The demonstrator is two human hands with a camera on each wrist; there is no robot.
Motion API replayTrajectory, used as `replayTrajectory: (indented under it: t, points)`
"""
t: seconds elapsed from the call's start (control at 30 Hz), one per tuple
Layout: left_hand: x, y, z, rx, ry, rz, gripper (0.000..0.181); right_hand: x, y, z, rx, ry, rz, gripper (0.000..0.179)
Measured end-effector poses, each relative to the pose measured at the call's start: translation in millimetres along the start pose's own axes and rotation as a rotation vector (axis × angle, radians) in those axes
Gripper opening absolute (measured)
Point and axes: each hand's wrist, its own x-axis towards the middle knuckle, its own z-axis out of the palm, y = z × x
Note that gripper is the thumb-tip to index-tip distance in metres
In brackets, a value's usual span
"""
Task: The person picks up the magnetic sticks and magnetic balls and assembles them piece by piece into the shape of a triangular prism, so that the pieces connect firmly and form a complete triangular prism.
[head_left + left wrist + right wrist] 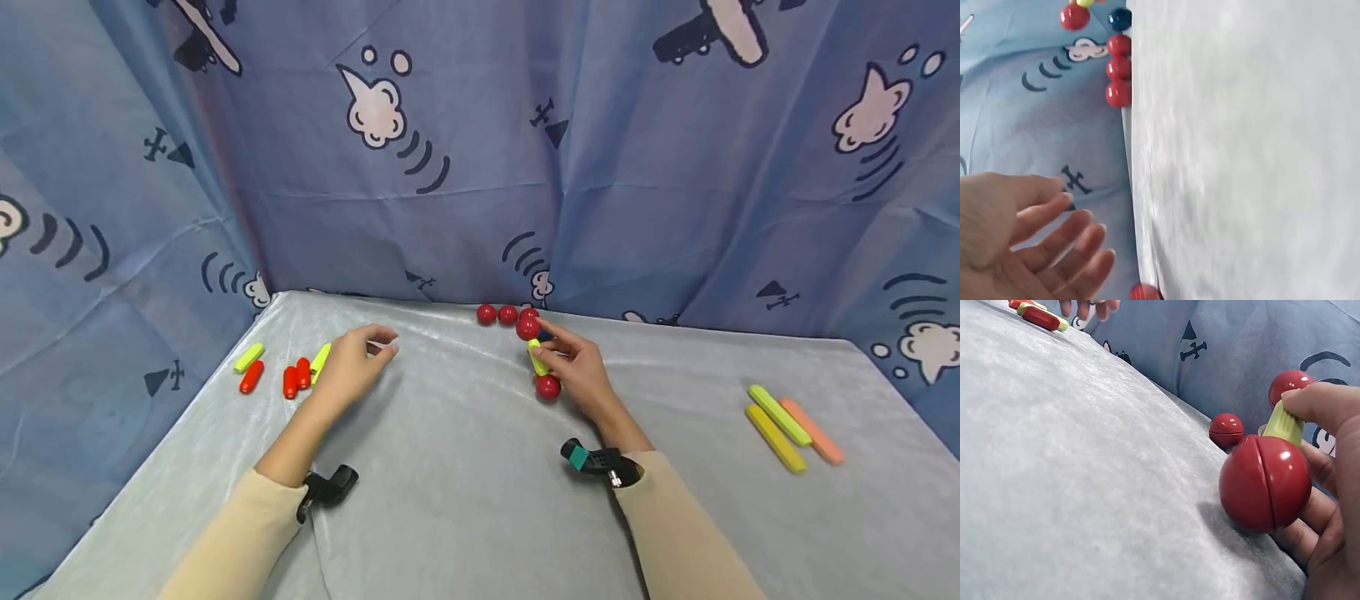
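My right hand [581, 367] pinches a short yellow-green ribbed rod [538, 358] between thumb and fingers. A glossy red ball [1265, 484] sits on its near end and another red ball [527, 328] on its far end. In the right wrist view the near ball is close over the cloth; whether it touches cannot be told. My left hand [354, 358] is held over the left part of the table, fingers loosely bent, with nothing in its grasp. Beside it lie short red rods [290, 382] and short yellow-green rods [248, 357], one partly hidden by the hand.
Several red balls [487, 314] and a dark blue ball [1120, 19] stand along the back edge, beyond my right hand. At the right lie longer yellow [776, 438], yellow-green [780, 415] and orange [812, 432] rods. A patterned blue curtain [450, 233] hangs behind the cloth-covered table [465, 500].
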Motion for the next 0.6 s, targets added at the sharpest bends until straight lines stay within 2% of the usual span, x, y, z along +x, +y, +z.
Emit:
replayTrajectory:
  t: [0.27,0.6]
  points:
    - [-4.5,-12.0,-13.3,0.145,-0.007,-0.08,0.031,-1.1,1,1,0.001,-0.004,-0.006,0.052]
    - [-8.3,-17.1,-20.5,0.262,-0.006,-0.086,0.033,-2.5,3,-1,0.005,-0.001,-0.016,0.05]
